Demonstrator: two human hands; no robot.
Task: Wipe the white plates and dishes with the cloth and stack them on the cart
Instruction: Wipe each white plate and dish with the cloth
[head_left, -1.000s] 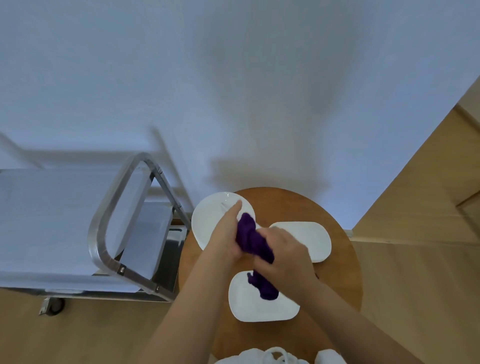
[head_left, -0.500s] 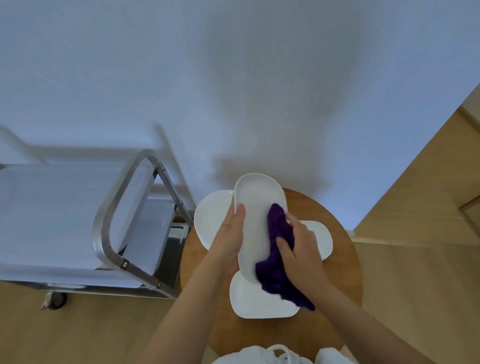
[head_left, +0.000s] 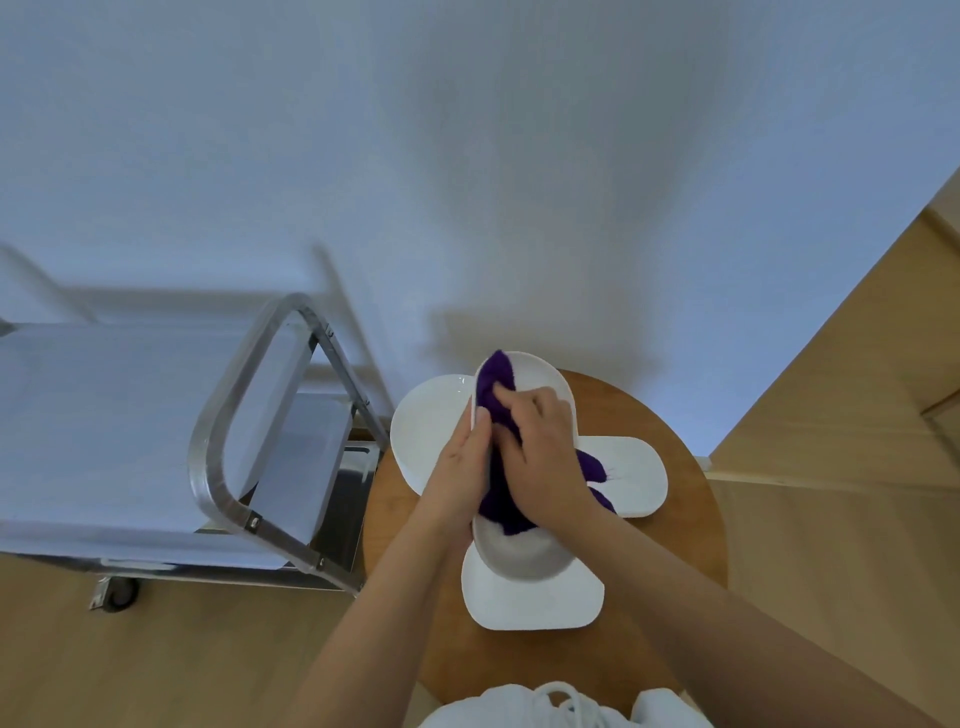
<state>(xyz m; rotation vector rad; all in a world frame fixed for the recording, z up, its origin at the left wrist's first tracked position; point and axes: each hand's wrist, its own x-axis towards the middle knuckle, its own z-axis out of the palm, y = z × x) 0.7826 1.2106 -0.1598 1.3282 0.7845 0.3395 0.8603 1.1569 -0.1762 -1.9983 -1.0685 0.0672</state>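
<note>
Cloth (head_left: 494, 385) now atop upright dish (head_left: 557, 395)

Glossy white ceramic is seen on the oval dish (head_left: 540, 564); soft purple cloth (head_left: 496, 389), smooth wooden counter (head_left: 675, 561), brushed metal cart frame (head_left: 218, 415).

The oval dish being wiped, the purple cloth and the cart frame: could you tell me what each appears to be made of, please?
The oval dish looks like glazed white ceramic, smooth and faintly glossy, though melamine cannot be ruled out. The purple cloth looks like soft, slightly fuzzy fabric, bunching and fraying at its edge. The cart frame appears to be brushed metal tubing, probably stainless steel, with a dull silver sheen.
</note>
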